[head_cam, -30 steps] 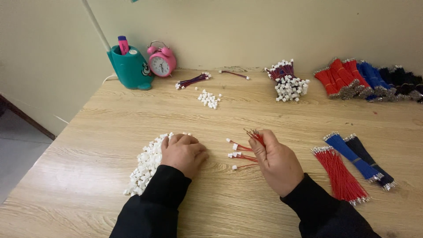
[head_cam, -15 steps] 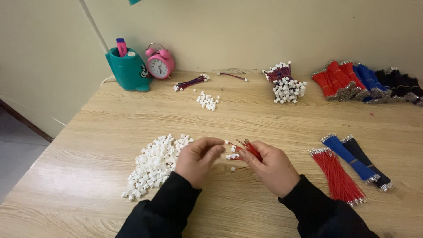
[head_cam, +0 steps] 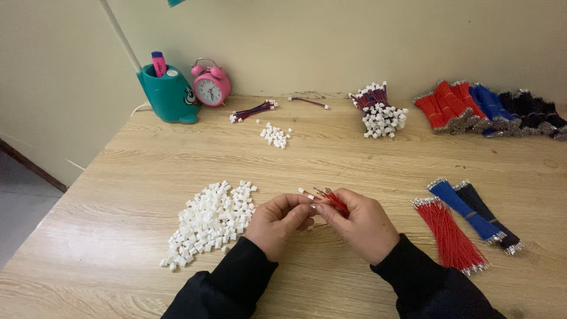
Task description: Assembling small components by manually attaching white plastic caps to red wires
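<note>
Farthest to the left of the hands, against the wall, a teal pen holder (head_cam: 168,94) and a pink alarm clock (head_cam: 211,88) are seen, well apart from both hands. Just beside the left hand (head_cam: 282,221), on its outer side, a heap of small white connectors (head_cam: 211,220) is spread on the wooden table (head_cam: 366,156). The left hand is curled nearly closed, its thumb and forefinger pinched at the tips against the right hand; whether a connector is pinched there cannot be told. A small bunch of red wires (head_cam: 328,198) is gripped between the closed fingers of the right hand (head_cam: 361,224), the wire ends with white tips sticking out toward the left hand. Near the right hand, on its outer side, a loose red wire bundle (head_cam: 450,236), a blue bundle (head_cam: 465,210) and a black bundle (head_cam: 488,217) are laid side by side. Beyond both hands, near the wall, a cluster of finished wires with white plugs (head_cam: 379,112) is placed.
</note>
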